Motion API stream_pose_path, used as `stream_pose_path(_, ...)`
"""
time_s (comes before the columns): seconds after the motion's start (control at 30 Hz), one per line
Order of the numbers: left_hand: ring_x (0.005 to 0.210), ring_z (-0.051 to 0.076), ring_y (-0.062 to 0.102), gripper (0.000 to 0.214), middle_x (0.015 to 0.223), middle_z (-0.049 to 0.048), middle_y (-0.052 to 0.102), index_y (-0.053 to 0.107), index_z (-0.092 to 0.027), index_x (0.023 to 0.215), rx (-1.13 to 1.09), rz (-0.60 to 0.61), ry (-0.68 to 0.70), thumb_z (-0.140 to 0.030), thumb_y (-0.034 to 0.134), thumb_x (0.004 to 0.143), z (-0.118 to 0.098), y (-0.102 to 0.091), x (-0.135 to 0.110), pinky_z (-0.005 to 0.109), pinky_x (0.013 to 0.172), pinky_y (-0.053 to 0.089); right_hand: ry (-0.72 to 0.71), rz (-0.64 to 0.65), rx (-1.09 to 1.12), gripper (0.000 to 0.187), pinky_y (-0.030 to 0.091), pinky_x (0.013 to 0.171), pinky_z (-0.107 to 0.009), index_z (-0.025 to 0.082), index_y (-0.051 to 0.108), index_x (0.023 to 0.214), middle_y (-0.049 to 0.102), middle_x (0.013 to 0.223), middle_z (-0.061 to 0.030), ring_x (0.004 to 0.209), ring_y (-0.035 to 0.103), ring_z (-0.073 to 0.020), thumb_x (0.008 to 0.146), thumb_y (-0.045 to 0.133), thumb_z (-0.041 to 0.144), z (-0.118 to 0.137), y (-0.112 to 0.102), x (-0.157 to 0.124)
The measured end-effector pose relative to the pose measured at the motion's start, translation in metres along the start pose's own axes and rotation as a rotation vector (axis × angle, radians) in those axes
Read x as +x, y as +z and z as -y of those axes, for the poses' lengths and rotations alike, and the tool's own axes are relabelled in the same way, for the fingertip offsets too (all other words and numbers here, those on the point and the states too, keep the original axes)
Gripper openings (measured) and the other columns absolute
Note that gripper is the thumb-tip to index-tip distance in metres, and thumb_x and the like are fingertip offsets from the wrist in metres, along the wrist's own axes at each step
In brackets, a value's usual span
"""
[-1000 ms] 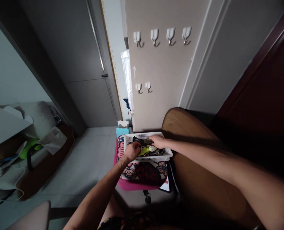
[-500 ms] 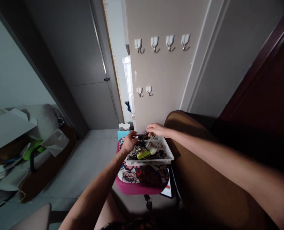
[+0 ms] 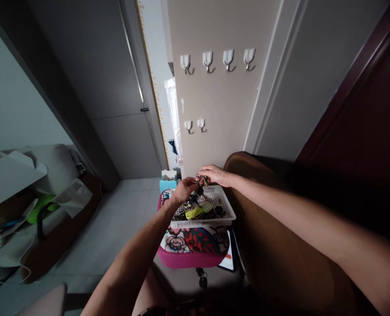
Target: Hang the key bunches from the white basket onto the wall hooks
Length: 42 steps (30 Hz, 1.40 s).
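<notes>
Over the far end of a white plastic basket (image 3: 201, 224), my right hand (image 3: 215, 174) grips a bunch of keys (image 3: 200, 188) that looks metallic and dark. My left hand (image 3: 185, 190) pinches the same bunch from the left, with its fingertips close to the right ones. Inside the basket lie a yellow-green fob-like item (image 3: 194, 213), a pale rounded item (image 3: 206, 206) and several dark trinkets. Beneath the basket is a pink case with a floral top (image 3: 195, 259). Small details of the keys are too fine to make out.
White hooks (image 3: 228, 60) are fixed in two rows on the beige panel ahead. A blue box (image 3: 167, 181) stands behind the case. To the right is a brown rounded chair back (image 3: 247, 175). A tablet or phone (image 3: 228, 259) and a dark key-like item (image 3: 201, 278) lie near the case.
My left hand has moved right and slightly up to meet the right hand at the keys. The bunch is lifted a little above the basket. The view has shifted slightly.
</notes>
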State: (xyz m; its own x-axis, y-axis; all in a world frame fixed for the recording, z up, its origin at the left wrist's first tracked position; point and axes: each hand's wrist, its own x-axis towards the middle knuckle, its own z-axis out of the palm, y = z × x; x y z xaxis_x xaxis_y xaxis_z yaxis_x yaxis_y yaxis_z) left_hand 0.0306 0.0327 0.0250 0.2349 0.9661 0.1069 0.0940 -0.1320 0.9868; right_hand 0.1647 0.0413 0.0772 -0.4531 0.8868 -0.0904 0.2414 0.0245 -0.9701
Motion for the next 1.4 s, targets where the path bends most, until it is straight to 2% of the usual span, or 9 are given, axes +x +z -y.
stream_pose_path(0.17, 0.047, 0.004, 0.04, 0.01, 0.052, -0.0039, 0.049, 0.051, -0.011, 0.062, 0.081, -0.028, -0.037, -0.017, 0.051, 0.054, 0.002, 0.001, 0.001, 0.017, 0.049, 0.032, -0.018, -0.029, -0.169, 0.012, 0.031, 0.042, -0.016, 0.012, 0.046, 0.06, 0.051, 0.058, 0.0001, 0.046, 0.043, -0.0054, 0.065, 0.041, 0.022, -0.004, 0.0, 0.002)
stream_pose_path(0.33, 0.044, 0.003, 0.037, 0.009, 0.046, -0.0062, 0.044, 0.047, -0.012, 0.054, 0.097, -0.045, -0.044, -0.019, 0.052, 0.052, 0.002, 0.001, 0.0, 0.017, 0.046, 0.029, -0.069, -0.142, -0.64, 0.016, 0.024, 0.038, -0.017, 0.012, 0.049, 0.055, 0.043, 0.046, 0.004, 0.042, 0.035, -0.0051, 0.061, 0.044, 0.026, -0.012, -0.006, 0.005)
stream_pose_path(0.43, 0.043, 0.003, 0.036, 0.01, 0.045, -0.0066, 0.043, 0.044, -0.013, 0.052, 0.091, -0.057, -0.03, -0.02, 0.051, 0.052, 0.004, 0.001, 0.002, 0.016, 0.044, 0.028, -0.036, -0.119, -0.834, 0.016, 0.022, 0.038, -0.017, 0.013, 0.052, 0.055, 0.044, 0.045, 0.0039, 0.043, 0.036, -0.0058, 0.059, 0.045, 0.026, -0.013, -0.01, 0.005)
stream_pose_path(0.53, 0.043, 0.003, 0.037, 0.01, 0.044, -0.0064, 0.043, 0.044, -0.013, 0.053, 0.103, -0.066, -0.022, -0.02, 0.05, 0.052, 0.005, 0.001, 0.006, 0.016, 0.043, 0.028, -0.014, -0.067, -0.89, 0.016, 0.023, 0.039, -0.017, 0.013, 0.054, 0.058, 0.047, 0.048, 0.0029, 0.045, 0.038, -0.0064, 0.059, 0.043, 0.024, -0.013, -0.011, 0.004)
stream_pose_path(0.73, 0.04, 0.003, 0.037, 0.005, 0.041, -0.007, 0.042, 0.046, -0.012, 0.054, 0.145, -0.037, 0.013, -0.015, 0.05, 0.052, -0.004, 0.004, 0.014, 0.016, 0.041, 0.028, -0.105, 0.015, -0.729, 0.024, 0.029, 0.044, -0.015, 0.013, 0.055, 0.076, 0.055, 0.063, 0.0019, 0.053, 0.043, -0.0068, 0.056, 0.042, 0.014, -0.019, -0.013, 0.007)
stream_pose_path(1.0, 0.035, 0.003, 0.038, 0.005, 0.039, -0.0066, 0.044, 0.041, -0.013, 0.058, -0.036, -0.05, -0.048, -0.01, 0.045, 0.056, -0.015, 0.008, 0.015, 0.015, 0.039, 0.029, -0.093, 0.008, -0.638, 0.017, 0.028, 0.041, -0.016, 0.012, 0.056, 0.067, 0.05, 0.052, 0.0032, 0.045, 0.039, -0.0052, 0.058, 0.044, 0.021, -0.021, -0.01, 0.009)
stream_pose_path(1.13, 0.041, 0.004, 0.043, 0.011, 0.045, -0.0052, 0.048, 0.044, -0.013, 0.065, -0.048, -0.061, -0.022, -0.011, 0.048, 0.055, -0.026, 0.003, 0.016, 0.016, 0.042, 0.032, -0.108, -0.07, -0.55, 0.013, 0.03, 0.041, -0.016, 0.012, 0.054, 0.063, 0.049, 0.048, 0.0036, 0.043, 0.04, -0.0054, 0.059, 0.045, 0.021, -0.016, -0.01, 0.009)
stream_pose_path(1.27, 0.046, 0.004, 0.045, 0.017, 0.049, -0.0051, 0.047, 0.046, -0.012, 0.068, -0.046, -0.098, 0.039, -0.011, 0.05, 0.052, -0.041, -0.004, 0.02, 0.015, 0.043, 0.031, -0.107, -0.188, -0.335, 0.011, 0.037, 0.045, -0.018, 0.013, 0.049, 0.06, 0.049, 0.046, 0.0032, 0.045, 0.046, -0.0063, 0.064, 0.044, 0.021, 0.005, -0.017, 0.008)
stream_pose_path(1.4, 0.048, 0.005, 0.046, 0.017, 0.053, -0.0034, 0.049, 0.046, -0.012, 0.071, -0.041, -0.083, 0.114, -0.011, 0.048, 0.054, -0.064, -0.008, 0.03, 0.016, 0.044, 0.031, -0.168, -0.325, -0.147, 0.008, 0.039, 0.045, -0.018, 0.012, 0.047, 0.063, 0.049, 0.047, 0.0022, 0.045, 0.048, -0.0063, 0.066, 0.044, 0.02, 0.049, -0.031, 0.011)
